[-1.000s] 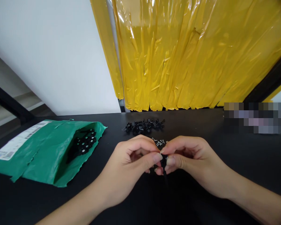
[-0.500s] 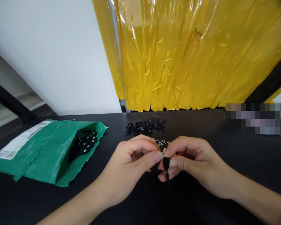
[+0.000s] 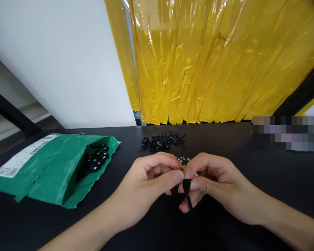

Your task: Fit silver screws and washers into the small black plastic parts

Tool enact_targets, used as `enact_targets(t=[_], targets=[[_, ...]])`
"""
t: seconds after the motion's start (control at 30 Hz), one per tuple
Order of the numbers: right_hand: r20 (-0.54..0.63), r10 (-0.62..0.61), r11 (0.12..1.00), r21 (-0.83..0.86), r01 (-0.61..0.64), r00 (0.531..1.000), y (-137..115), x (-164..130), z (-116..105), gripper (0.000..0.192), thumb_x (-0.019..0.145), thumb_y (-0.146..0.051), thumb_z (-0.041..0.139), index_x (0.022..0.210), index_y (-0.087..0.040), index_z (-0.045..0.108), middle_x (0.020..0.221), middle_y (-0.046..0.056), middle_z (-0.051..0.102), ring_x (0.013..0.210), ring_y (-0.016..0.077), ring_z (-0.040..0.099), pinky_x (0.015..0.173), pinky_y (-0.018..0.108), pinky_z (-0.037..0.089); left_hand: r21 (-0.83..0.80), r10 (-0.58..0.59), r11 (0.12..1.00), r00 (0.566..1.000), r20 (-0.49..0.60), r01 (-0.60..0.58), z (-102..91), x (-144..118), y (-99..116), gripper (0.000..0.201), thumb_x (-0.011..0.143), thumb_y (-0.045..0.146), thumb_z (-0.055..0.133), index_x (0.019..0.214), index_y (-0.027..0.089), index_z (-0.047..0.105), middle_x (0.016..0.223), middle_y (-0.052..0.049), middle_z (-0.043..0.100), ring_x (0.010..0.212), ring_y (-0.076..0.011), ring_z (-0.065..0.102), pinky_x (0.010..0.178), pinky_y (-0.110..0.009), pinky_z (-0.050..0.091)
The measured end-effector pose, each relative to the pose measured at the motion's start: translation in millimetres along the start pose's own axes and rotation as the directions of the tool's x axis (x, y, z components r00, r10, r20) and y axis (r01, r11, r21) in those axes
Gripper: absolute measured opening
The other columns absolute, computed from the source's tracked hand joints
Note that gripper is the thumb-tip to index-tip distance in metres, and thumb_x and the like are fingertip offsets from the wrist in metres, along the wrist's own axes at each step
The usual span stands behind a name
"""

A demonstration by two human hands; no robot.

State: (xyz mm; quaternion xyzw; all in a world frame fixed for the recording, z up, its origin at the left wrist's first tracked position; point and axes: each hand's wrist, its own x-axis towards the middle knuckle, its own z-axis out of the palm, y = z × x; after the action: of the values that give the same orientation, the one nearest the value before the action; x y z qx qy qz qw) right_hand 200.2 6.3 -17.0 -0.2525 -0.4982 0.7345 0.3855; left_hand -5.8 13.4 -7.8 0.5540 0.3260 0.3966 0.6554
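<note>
A small black part (image 3: pixel 186 185) with a narrow tail hanging down is pinched between the thumb and fingers of my right hand (image 3: pixel 217 184). My left hand (image 3: pixel 155 183) is closed in a pinch right beside the part's upper end, thumb against forefinger. Whatever lies between those left fingertips is too small and hidden to make out. The two hands meet at the fingertips, above the black table (image 3: pixel 157 230). Partly covered behind them are small pale screws (image 3: pixel 182 159) and tiny ring-like pieces.
Beyond the hands lies a heap of small black parts (image 3: pixel 162 141). On the left, a torn green mailing bag (image 3: pixel 49 167) gapes, showing black pieces with pale round spots (image 3: pixel 96 160). Yellow plastic sheeting (image 3: pixel 199 69) hangs behind the table. A blurred-out object (image 3: pixel 285 133) is at right.
Both hands have shifted slightly down and closer together. The black part has turned a little, its tail now slanting right, and my lower right fingers have dropped.
</note>
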Motion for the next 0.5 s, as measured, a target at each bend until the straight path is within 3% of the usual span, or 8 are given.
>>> enact_targets(t=[0.1,0.2,0.43,0.5], targets=[[-0.015,-0.004,1.000,-0.007,0.004,1.000,1.3,-0.4,-0.5,0.011,0.093,-0.026,0.077,0.096,-0.019,0.069,0.088,0.000,0.078,0.074,0.0146,0.081,0.067,0.019,0.065,0.173,0.103,0.981,0.993,-0.054,-0.093,2.9,-2.7,3.1,0.013,0.086,0.024,0.082,0.077,0.017,0.078,0.100,-0.001,0.065,0.074,-0.0078,0.066,0.068,-0.020,0.053],[-0.006,-0.013,1.000,-0.017,0.013,1.000,2.3,-0.8,-0.8,0.011,0.093,-0.026,0.077,0.096,-0.019,0.069,0.087,-0.001,0.077,0.074,0.0143,0.081,0.068,0.019,0.065,0.229,0.116,0.969,0.990,-0.078,-0.095,5.9,-5.5,6.2,0.013,0.085,0.023,0.081,0.074,0.018,0.078,0.100,-0.001,0.065,0.075,-0.0086,0.065,0.067,-0.021,0.052],[0.005,-0.056,0.998,-0.039,0.056,0.998,1.4,-2.2,-0.5,0.011,0.094,-0.027,0.076,0.096,-0.019,0.069,0.087,-0.001,0.076,0.072,0.0148,0.081,0.068,0.021,0.066,-0.079,-0.028,0.996,1.000,0.002,0.028,5.4,-1.9,-0.1,0.008,0.080,0.020,0.087,0.078,0.019,0.079,0.093,0.000,0.066,0.087,-0.0114,0.066,0.080,-0.022,0.054],[0.004,-0.062,0.997,-0.046,0.062,0.998,1.1,-2.7,-0.9,0.011,0.094,-0.027,0.076,0.096,-0.019,0.069,0.087,-0.001,0.076,0.071,0.0148,0.081,0.067,0.020,0.066,-0.120,-0.042,0.992,0.999,0.006,0.042,3.7,-0.6,-2.3,0.007,0.082,0.024,0.086,0.083,0.020,0.080,0.096,-0.001,0.068,0.084,-0.0115,0.066,0.077,-0.022,0.054]])
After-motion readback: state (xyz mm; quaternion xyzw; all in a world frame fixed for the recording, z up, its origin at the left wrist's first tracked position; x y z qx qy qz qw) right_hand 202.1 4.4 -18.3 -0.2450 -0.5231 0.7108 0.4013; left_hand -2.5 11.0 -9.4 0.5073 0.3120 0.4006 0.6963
